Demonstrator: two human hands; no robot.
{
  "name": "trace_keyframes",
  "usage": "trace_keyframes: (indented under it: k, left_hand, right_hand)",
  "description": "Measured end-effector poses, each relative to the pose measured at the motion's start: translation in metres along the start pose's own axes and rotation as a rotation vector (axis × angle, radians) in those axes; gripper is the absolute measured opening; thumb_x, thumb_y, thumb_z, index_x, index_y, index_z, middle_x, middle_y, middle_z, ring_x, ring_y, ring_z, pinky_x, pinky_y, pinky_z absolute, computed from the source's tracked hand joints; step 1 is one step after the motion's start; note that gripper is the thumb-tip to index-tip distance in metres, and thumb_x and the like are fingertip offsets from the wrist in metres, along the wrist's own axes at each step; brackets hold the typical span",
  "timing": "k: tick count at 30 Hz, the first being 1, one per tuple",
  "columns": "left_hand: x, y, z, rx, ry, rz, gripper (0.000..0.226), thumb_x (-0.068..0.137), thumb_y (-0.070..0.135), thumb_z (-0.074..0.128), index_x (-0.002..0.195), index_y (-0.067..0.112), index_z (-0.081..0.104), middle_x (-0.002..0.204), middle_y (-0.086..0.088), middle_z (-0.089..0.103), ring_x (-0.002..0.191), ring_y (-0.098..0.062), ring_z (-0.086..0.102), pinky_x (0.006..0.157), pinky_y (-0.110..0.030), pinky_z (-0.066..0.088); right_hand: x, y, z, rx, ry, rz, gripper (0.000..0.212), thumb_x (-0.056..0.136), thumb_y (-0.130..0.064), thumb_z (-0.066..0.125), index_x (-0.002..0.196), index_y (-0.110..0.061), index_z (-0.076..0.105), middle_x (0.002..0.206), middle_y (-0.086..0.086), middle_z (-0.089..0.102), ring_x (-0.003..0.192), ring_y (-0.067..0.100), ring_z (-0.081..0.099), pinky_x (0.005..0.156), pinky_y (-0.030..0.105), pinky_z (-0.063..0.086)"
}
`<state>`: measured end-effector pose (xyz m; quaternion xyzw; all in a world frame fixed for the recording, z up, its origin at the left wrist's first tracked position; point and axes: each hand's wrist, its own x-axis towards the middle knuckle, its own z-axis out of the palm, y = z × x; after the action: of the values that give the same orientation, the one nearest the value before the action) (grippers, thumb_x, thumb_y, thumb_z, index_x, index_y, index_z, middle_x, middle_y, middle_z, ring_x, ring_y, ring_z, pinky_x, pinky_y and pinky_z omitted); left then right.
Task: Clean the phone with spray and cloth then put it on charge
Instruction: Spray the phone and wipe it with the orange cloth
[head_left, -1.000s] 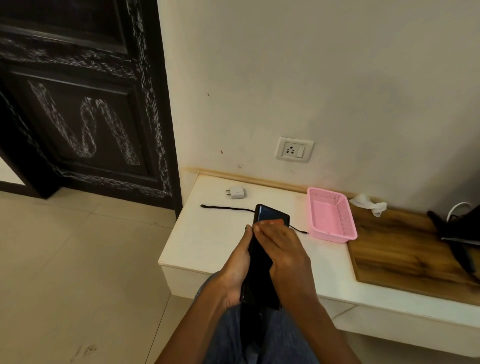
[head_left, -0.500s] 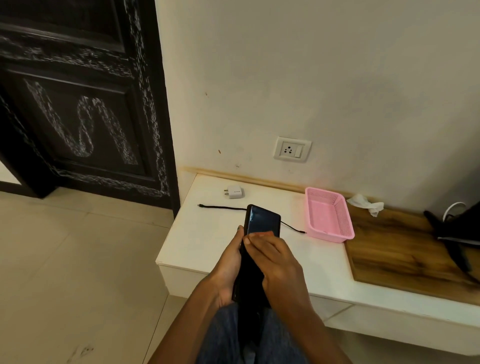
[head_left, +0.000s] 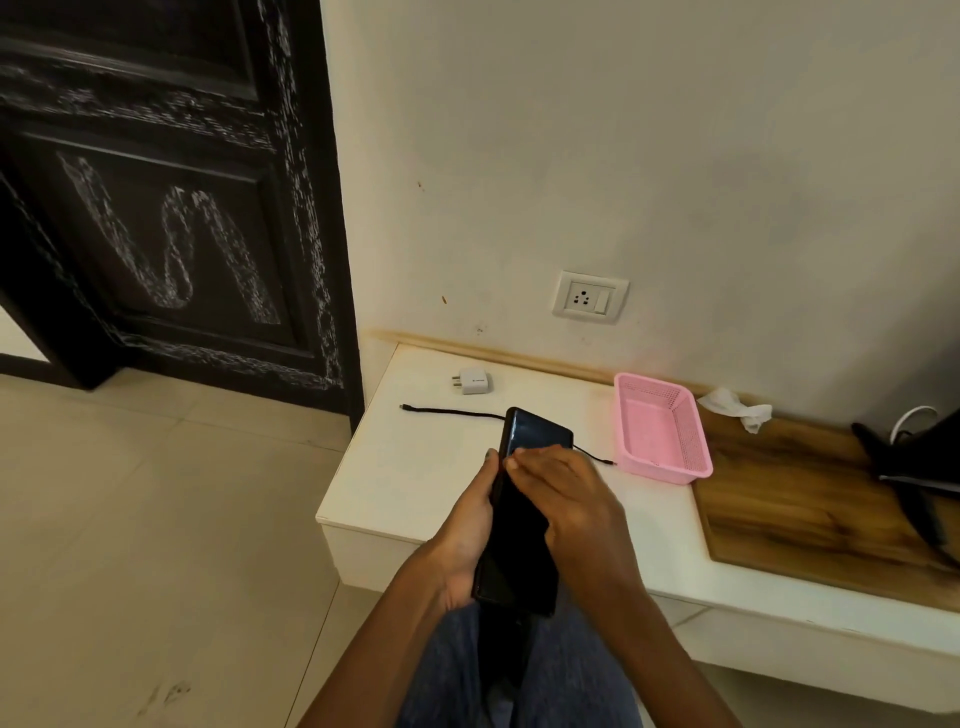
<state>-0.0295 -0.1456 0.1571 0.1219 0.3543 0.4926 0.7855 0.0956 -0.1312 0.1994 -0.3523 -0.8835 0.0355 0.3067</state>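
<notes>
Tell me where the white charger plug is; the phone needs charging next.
The white charger plug lies on the white ledge near its back left corner, below and left of the wall socket, just behind the black cable.

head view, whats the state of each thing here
phone: screen dark, held in left hand, right hand laid on it
cable: loose on shelf, both ends unplugged
charger plug: lying flat, not in socket
socket: nothing plugged in
pink basket: upright, empty
tissue: crumpled
</notes>
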Motion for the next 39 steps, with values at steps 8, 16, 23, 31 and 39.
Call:
trace_keyframes:
  k: [8, 16, 23, 31, 39]
  left_hand:
    - [-0.002, 0.004, 0.002, 0.028, 0.037, 0.008, 0.066, 0.085, 0.069, 0.042, 0.104, 0.016, 0.076, 0.096, -0.013, 0.075, 0.091, -0.026, 0.071, 0.074, -0.033, 0.057]
    - [-0.001, 0.002, 0.007, 0.077, 0.059, -0.028, 0.069, 0.083, 0.073, 0.04, 0.108, 0.018, 0.074, 0.104, -0.016, 0.073, 0.095, -0.028, 0.069, 0.084, -0.04, 0.057]
    - [-0.003, 0.004, -0.001, 0.037, 0.001, -0.016, 0.07, 0.085, 0.072, 0.036, 0.104, 0.018, 0.075, 0.093, -0.015, 0.074, 0.083, -0.027, 0.072, 0.072, -0.036, 0.059]
    - [-0.003, 0.006, -0.003, 0.056, 0.029, 0.029, 0.068, 0.083, 0.071, 0.042, 0.109, 0.017, 0.073, 0.099, -0.016, 0.073, 0.092, -0.028, 0.07, 0.078, -0.035, 0.057]
    - [-0.005, 0.005, -0.003, 0.07, 0.02, 0.031, 0.064, 0.085, 0.071, 0.032, 0.103, 0.026, 0.075, 0.104, -0.012, 0.074, 0.093, -0.027, 0.071, 0.076, -0.038, 0.059]
  right_hand:
    - [-0.005, -0.002, 0.003, 0.084, 0.006, -0.005, 0.05, 0.06, 0.019, 0.075, 0.106, -0.001, 0.068, 0.106, 0.013, 0.068, 0.104, 0.019, 0.061, 0.09, 0.03, 0.051]
    - [0.009, 0.015, -0.002, -0.077, 0.063, 0.052, 0.051, 0.054, 0.013, 0.084, 0.102, 0.003, 0.071, 0.102, 0.013, 0.071, 0.091, 0.03, 0.066, 0.077, 0.031, 0.055]
    - [0.0, 0.017, -0.008, -0.096, -0.059, -0.061, 0.061, 0.047, 0.017, 0.083, 0.104, 0.003, 0.069, 0.104, 0.014, 0.07, 0.088, 0.032, 0.066, 0.072, 0.035, 0.058]
    - [-0.011, -0.001, 0.0, -0.069, -0.025, -0.028, 0.047, 0.061, 0.002, 0.083, 0.106, 0.003, 0.069, 0.103, 0.013, 0.07, 0.085, 0.03, 0.065, 0.072, 0.031, 0.054]
    - [0.0, 0.018, -0.002, 0.025, 0.021, 0.146, 0.039, 0.07, 0.016, 0.065, 0.107, 0.002, 0.067, 0.103, 0.018, 0.067, 0.09, 0.029, 0.057, 0.074, 0.044, 0.054]
